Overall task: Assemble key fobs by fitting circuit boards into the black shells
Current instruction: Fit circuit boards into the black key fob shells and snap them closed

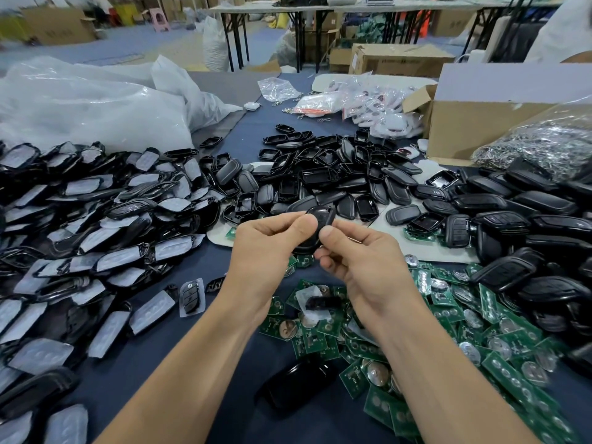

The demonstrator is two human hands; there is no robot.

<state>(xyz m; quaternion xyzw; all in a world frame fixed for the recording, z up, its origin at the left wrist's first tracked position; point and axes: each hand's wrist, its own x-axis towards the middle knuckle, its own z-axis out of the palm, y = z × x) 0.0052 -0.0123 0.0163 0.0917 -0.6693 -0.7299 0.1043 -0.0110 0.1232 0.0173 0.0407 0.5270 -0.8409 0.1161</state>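
Observation:
Both hands hold one black key fob shell (323,216) above the middle of the table. My left hand (266,251) grips its left side with thumb and fingers. My right hand (355,254) pinches its right edge with the thumb on top. Whether a board sits inside the shell is hidden by my fingers. Green circuit boards (448,318) with round coin cells lie in a loose heap below and to the right of my hands. Empty black shells (320,174) are piled beyond my hands.
Film-covered black fob faces (96,238) fill the left side. Closed black fobs (528,238) are heaped at right. One glossy black shell (298,386) lies near the front. A cardboard box (480,123), a bag of metal rings (544,145) and white plastic bags (96,100) stand at the back.

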